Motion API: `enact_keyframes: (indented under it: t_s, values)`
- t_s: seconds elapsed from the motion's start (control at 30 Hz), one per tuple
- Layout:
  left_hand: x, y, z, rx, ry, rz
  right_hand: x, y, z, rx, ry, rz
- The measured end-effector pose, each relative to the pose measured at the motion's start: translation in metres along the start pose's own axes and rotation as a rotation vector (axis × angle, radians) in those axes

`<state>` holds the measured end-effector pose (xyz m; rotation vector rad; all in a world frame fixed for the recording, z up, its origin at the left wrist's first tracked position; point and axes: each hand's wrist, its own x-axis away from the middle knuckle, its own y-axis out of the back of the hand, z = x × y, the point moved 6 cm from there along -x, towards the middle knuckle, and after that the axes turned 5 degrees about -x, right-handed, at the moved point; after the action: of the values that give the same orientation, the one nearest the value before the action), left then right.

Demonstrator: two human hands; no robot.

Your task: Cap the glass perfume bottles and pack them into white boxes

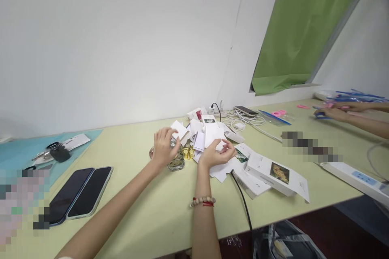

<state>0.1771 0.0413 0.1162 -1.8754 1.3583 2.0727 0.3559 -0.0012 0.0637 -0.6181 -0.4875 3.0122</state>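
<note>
My left hand is over a cluster of small clear glass bottles, fingers bent and thumb apart. Glass shows between thumb and fingers, but I see no firm hold on it. Gold-coloured caps lie just right of the bottles. My right hand, with a bead bracelet at its wrist, is turned partly palm up. Its fingers are loosely curled, and nothing shows in them. Around it spreads a heap of white paper pieces and opened cartons.
Flattened white boxes with pictures lie to the right. Two phones rest on the left, near a dark jar. White cables, pink scissors and a power strip occupy the right side. Another person's hands work at far right.
</note>
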Motion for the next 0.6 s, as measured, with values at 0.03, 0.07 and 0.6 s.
enact_keyframes:
  t_s: [0.03, 0.07, 0.6]
  values:
    - [0.019, 0.003, 0.005, 0.012, -0.008, 0.015, 0.005, -0.006, 0.007, -0.041, 0.026, 0.069]
    - [0.038, 0.004, 0.010, 0.024, -0.014, 0.042, 0.011, -0.015, 0.013, -0.087, 0.044, 0.160]
    - [0.103, -0.034, 0.043, 0.055, 0.078, 0.321, 0.072, -0.077, -0.013, -0.156, 0.142, 1.174]
